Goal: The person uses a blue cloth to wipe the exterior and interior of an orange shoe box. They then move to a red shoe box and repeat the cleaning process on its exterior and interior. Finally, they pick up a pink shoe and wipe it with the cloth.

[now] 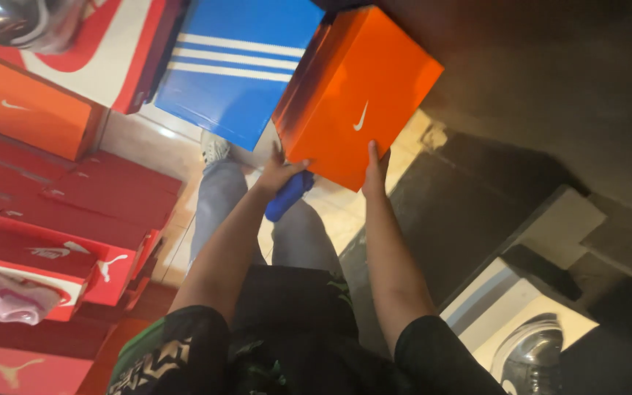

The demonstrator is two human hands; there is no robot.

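Orange shoebox (pixel 356 91), lid shut, contents unseen, gripped between left hand (pixel 279 172) and right hand (pixel 374 167).

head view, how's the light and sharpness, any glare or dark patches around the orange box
Head view: warm, uneven light; the orange shoebox is bright on its top face and shaded dark along its left side; the right half of the frame sinks into shadow; a small glare spot sits on the floor tiles; the left hand and right hand look slightly soft; the frame is tilted.

Orange box (pixel 356 91), blue white-striped box (pixel 232 69)
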